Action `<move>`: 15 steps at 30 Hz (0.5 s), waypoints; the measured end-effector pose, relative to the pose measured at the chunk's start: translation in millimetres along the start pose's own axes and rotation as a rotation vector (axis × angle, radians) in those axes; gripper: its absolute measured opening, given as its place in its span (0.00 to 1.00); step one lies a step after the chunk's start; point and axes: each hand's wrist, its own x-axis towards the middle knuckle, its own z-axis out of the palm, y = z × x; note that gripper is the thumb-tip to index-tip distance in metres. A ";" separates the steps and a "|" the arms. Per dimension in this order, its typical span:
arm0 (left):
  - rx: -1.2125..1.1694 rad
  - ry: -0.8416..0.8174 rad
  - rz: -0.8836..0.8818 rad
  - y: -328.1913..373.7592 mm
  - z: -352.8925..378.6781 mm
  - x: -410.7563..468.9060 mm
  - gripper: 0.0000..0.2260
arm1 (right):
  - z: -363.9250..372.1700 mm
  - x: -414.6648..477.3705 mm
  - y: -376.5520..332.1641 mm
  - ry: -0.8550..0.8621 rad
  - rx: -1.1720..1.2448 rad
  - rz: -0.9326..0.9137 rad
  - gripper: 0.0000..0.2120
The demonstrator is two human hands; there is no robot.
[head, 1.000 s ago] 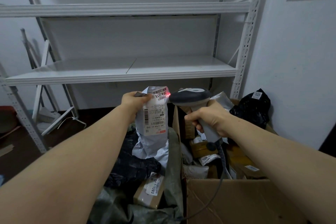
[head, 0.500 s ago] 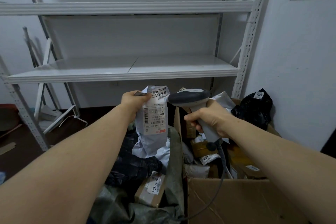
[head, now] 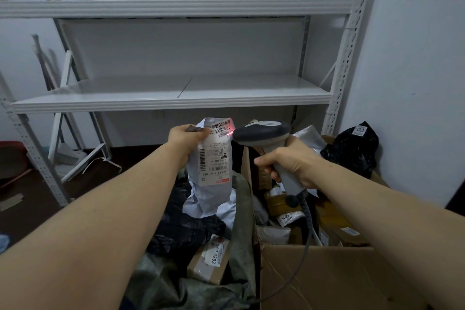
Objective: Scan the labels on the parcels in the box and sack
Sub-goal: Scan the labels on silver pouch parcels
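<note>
Both my hands are busy: my left hand (head: pixel 185 136) pinches the grey parcel (head: pixel 211 173) by its top, above the sack (head: pixel 241 199); just right, my right hand (head: pixel 289 162) grips the scanner (head: pixel 261 133), red light on its label (head: pixel 215 156).

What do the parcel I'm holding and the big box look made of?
Held parcel: probably thin plastic film, pale grey, slightly glossy; it crumples and hangs limp. Box: brown cardboard, matte, apparently corrugated; its front wall shows creases.
</note>
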 end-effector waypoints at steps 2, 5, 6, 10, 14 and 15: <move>0.015 0.002 -0.018 -1.5 0.2 1.3 0.08 | 1.3 2.4 2.0 0.004 0.028 0.008 0.07; 0.048 0.062 -0.076 -7.6 -3.0 6.1 0.04 | 4.3 7.6 8.6 -0.013 0.060 0.064 0.06; 0.055 0.084 -0.101 -13.4 -5.9 11.6 0.08 | 5.4 10.8 13.4 -0.016 0.072 0.095 0.06; 0.186 0.132 -0.181 -41.0 -15.5 33.0 0.16 | 8.9 23.4 35.5 0.015 0.131 0.191 0.07; 0.400 0.115 -0.231 -63.7 -6.0 46.8 0.19 | 2.3 39.0 59.5 0.076 0.175 0.257 0.07; 0.514 0.116 -0.267 -69.3 -0.3 50.9 0.21 | -1.2 43.1 65.4 0.092 0.194 0.280 0.07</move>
